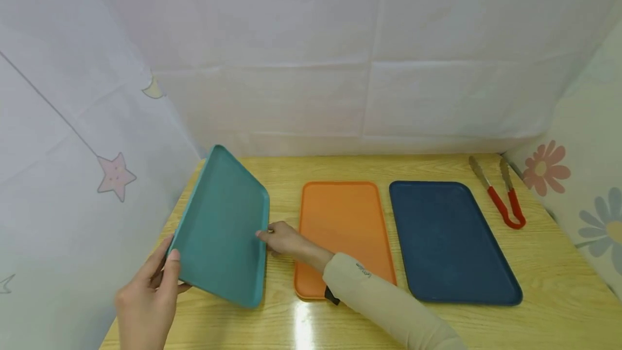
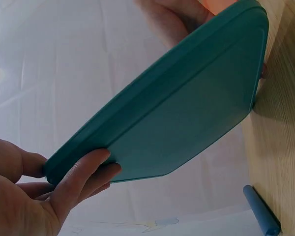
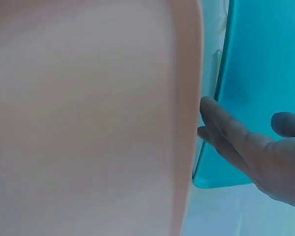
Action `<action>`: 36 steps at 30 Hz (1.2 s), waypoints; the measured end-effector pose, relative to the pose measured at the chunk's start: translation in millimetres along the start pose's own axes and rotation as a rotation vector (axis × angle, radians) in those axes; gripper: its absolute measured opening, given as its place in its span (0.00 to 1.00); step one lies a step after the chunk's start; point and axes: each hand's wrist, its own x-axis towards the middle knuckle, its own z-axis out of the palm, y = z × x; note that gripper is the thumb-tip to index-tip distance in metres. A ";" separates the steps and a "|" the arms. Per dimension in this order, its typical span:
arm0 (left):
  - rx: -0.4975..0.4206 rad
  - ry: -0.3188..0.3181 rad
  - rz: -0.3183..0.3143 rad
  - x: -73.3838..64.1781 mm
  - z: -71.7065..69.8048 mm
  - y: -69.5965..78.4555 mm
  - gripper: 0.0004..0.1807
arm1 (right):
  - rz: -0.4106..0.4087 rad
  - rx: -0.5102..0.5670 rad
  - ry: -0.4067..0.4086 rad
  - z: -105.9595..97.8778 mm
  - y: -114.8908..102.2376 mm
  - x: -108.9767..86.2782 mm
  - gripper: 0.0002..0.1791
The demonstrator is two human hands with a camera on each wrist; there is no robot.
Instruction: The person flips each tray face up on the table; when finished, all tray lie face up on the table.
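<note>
A teal tray (image 1: 223,231) is held tilted at the left of the table, its left side raised and its inner face turned to the right. My left hand (image 1: 150,290) grips the near left corner, thumb on the inner side; in the left wrist view its fingers lie against the underside. At the right edge, my right hand (image 1: 286,239) holds the rim with the thumb over the inner face and the other fingers behind the edge. An orange tray (image 1: 342,215) lies flat beneath the right forearm.
Right of the orange tray lies a navy tray (image 1: 452,242). Red-handled tongs (image 1: 498,204) rest spread at the far right. A blue rod-like thing (image 2: 262,210) shows on the table in the left wrist view. White printed cloth (image 1: 301,101) hangs around the wooden table (image 1: 549,285).
</note>
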 end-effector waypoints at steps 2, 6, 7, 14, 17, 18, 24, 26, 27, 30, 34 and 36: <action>-0.025 -0.031 -0.100 2.5 -1.0 -1.6 0.20 | -0.004 0.027 0.019 -0.5 0.1 1.2 0.32; -0.077 -0.066 -0.205 7.3 -4.0 -8.6 0.22 | -0.010 0.082 0.077 -4.7 2.8 2.7 0.31; -0.093 -0.067 -0.228 8.2 -5.0 -10.5 0.22 | -0.009 0.088 0.087 -6.1 3.5 2.6 0.32; -0.328 -0.060 -0.389 16.5 -14.8 -19.2 0.23 | -0.040 0.065 0.098 -15.0 7.8 3.5 0.35; -0.379 -0.128 -0.404 21.8 -19.9 -24.0 0.25 | -0.036 0.087 0.102 -17.5 7.8 3.2 0.36; -0.391 -0.162 -0.401 23.8 -21.8 -26.5 0.26 | -0.031 0.097 0.105 -18.5 7.6 3.0 0.36; -0.498 -0.427 -0.270 44.2 -32.2 -46.0 0.30 | -0.003 0.131 0.103 -25.3 7.2 1.5 0.35; -0.534 -0.523 -0.213 54.1 -33.5 -54.6 0.31 | 0.001 0.134 0.104 -26.6 8.2 0.8 0.34; -0.550 -0.571 -0.199 59.2 -33.9 -59.5 0.31 | 0.003 0.134 0.105 -27.1 9.0 0.6 0.34; -0.572 -0.697 -0.198 73.6 -33.6 -73.3 0.34 | 0.003 0.118 0.103 -27.5 11.0 -0.4 0.32; -0.521 -0.800 -0.253 91.3 -31.9 -84.6 0.36 | -0.002 0.126 0.089 -29.0 12.3 -2.1 0.31; -0.459 -0.829 -0.279 98.8 -30.0 -86.6 0.37 | -0.004 0.138 0.089 -30.7 12.1 -3.3 0.31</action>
